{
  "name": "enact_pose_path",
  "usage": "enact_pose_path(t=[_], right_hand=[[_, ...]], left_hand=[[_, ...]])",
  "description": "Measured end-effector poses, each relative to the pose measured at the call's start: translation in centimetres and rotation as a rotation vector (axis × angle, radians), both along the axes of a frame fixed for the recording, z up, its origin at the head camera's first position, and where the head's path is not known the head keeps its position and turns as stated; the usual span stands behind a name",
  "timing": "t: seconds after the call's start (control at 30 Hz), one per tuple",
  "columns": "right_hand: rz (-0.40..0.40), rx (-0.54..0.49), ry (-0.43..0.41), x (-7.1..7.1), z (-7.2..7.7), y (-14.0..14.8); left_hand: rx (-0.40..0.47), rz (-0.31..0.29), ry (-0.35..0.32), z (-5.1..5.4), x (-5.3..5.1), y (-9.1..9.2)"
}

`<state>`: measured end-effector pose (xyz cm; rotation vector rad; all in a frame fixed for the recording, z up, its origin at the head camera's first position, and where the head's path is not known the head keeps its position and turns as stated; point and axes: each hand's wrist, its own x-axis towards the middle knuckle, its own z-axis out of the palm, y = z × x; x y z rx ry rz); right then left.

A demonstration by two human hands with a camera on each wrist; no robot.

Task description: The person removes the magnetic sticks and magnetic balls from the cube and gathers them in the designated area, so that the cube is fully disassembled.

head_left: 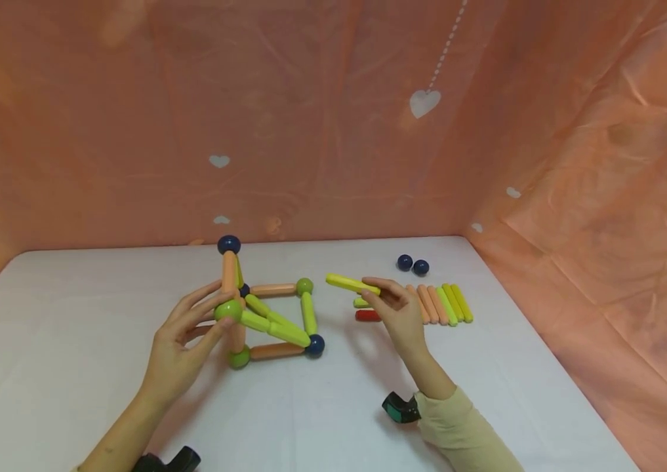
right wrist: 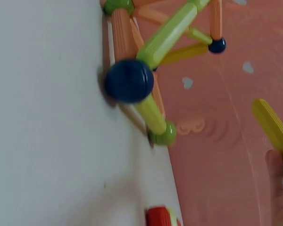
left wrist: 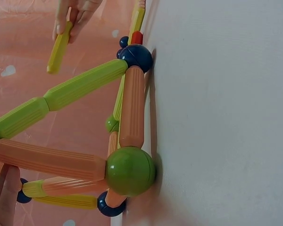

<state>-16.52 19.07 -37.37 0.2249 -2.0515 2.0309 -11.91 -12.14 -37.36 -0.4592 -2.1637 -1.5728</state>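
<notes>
Yellow rod [head_left: 346, 282] aloft, frame [head_left: 287, 334] apart; table edge [head_left: 357, 242] behind

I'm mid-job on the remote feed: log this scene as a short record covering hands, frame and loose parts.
Left hand: holds the rod-and-ball frame near a raised green ball
Right hand: pinches a yellow rod, clear of the frame
Other raised ball: navy ball, farther back
Loose balls: two navy balls, beyond the rod row
Rod row: orange, yellow-green and yellow, side by side
Partly hidden by right hand: red rod, yellow-green rod
Surface: white tabletop
</notes>
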Motion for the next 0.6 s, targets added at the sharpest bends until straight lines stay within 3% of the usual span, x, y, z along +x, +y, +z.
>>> enact_pose_path(t=[0.6], right_hand=[[-0.256, -0.002, -0.216, 0.3, -0.2, 5.7]], left_hand=[[0.026, -0.009, -0.01, 0.0, 0.1, 0.2]])
